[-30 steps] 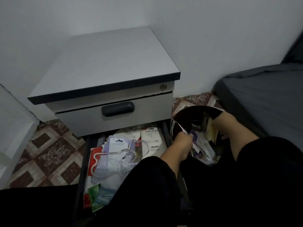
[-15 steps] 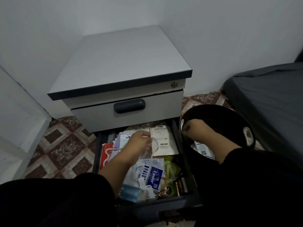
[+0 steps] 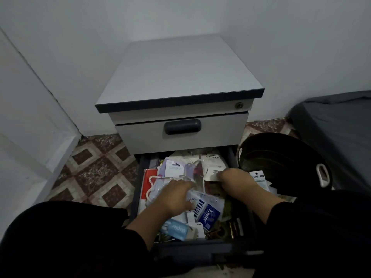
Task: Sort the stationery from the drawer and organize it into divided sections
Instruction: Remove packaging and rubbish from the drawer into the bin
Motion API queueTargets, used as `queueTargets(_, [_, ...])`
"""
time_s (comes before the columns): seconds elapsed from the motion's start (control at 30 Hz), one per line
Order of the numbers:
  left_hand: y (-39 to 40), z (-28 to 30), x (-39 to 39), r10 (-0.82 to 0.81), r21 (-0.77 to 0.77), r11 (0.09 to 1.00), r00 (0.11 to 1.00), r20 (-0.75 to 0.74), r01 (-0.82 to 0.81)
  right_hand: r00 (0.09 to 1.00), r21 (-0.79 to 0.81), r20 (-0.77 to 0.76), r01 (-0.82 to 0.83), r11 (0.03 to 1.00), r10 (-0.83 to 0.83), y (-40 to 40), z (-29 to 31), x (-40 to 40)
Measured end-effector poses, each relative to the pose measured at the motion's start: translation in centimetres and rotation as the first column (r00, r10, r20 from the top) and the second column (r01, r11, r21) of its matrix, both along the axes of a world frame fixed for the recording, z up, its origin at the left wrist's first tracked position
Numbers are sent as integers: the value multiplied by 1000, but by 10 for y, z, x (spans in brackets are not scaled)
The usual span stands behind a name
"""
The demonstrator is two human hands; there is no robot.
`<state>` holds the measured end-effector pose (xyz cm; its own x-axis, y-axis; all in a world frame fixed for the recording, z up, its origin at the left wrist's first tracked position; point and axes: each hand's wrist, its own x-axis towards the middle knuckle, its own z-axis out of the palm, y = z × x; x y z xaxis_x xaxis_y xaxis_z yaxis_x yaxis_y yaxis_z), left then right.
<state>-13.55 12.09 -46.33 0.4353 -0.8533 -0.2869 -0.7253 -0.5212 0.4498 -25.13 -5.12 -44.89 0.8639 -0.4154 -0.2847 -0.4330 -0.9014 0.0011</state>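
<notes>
The open lower drawer (image 3: 140, 197) of the grey cabinet (image 3: 180, 77) is pulled out toward the person and is heaped with loose stationery packs (image 3: 202, 209), none of it set apart into sections. Among the pile lie a blue-and-white pack marked "Faster" (image 3: 208, 215) near the middle, a light blue pack marked "stapler" (image 3: 176, 229) toward the front edge, a lilac card pack (image 3: 174, 167) toward the back, a red-and-white pack (image 3: 148, 185) along the left wall, and a white stapler card (image 3: 213, 163) at the back right.

The left hand (image 3: 178, 195) lies on top of the pile in the middle of the drawer, over clear plastic packaging; its fingers are bent down into the packs, but whether they grip one cannot be told. The right hand (image 3: 234, 179) is at the back right of the drawer, its fingers curled round the edge of a white paper card (image 3: 212, 175). Both arms wear black sleeves (image 3: 70, 237).

The upper drawer (image 3: 180, 133) above is closed, with a dark handle (image 3: 182, 126), and a small lock (image 3: 239, 105) sits at the cabinet's top right corner. Just to the right of the drawer stands a black bin (image 3: 281, 157) with a white handle slot, with a few packs and papers lying at its near side. The floor (image 3: 96, 173) is patterned in brown and cream tiles. A grey bed (image 3: 337, 127) lies beyond the bin, and white walls (image 3: 80, 37) meet behind the cabinet.
</notes>
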Motion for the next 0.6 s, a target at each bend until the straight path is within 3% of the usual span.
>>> queueTargets(0.1, [-4,-5,-3,-66,39,997,980,190,60,1000,14,26,-13,1000,13,0,11,-4])
queueTargets(0.23, [-5,-11,-4,-54,23,998,969,242,50,999,105,-45,-15,994,20,0,17,-9])
queueTargets(0.37, [-4,-16,-5,54,-44,998,991,120,-49,996,294,-21,92,951,-90,9,12,-5])
queueTargets(0.47, [-6,-16,-3,216,-106,969,974,-68,-223,985,435,-91,171,884,-146,21,7,-3])
queueTargets(0.6, [-10,-11,3,438,-136,870,870,-227,-474,974,331,10,211,920,-227,24,6,2])
